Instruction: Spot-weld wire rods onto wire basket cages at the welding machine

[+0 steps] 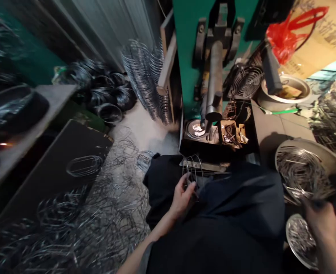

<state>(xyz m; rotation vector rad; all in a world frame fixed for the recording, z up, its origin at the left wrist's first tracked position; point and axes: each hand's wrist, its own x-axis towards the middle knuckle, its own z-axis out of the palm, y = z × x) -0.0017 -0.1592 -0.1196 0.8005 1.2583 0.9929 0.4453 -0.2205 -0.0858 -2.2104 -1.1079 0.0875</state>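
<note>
My left hand (182, 196) rests on my dark-trousered lap and grips a small bundle of thin wire loops (193, 169) that stands up in front of the machine. My right hand (320, 219) reaches out at the lower right, over the edge of a round metal bowl (325, 152) filled with short wire pieces (301, 175). It looks closed on a few of those wires, but blur hides the fingers. A second, smaller bowl of wire pieces (301, 239) sits just below that hand.
A green press machine (191, 45) with a dark vertical ram (214, 83) stands ahead, above a tray of small parts (231, 133). Wire rings (145, 80) lean at the back. Loose wire loops (99, 213) cover the floor at left. A red bag (285, 34) hangs upper right.
</note>
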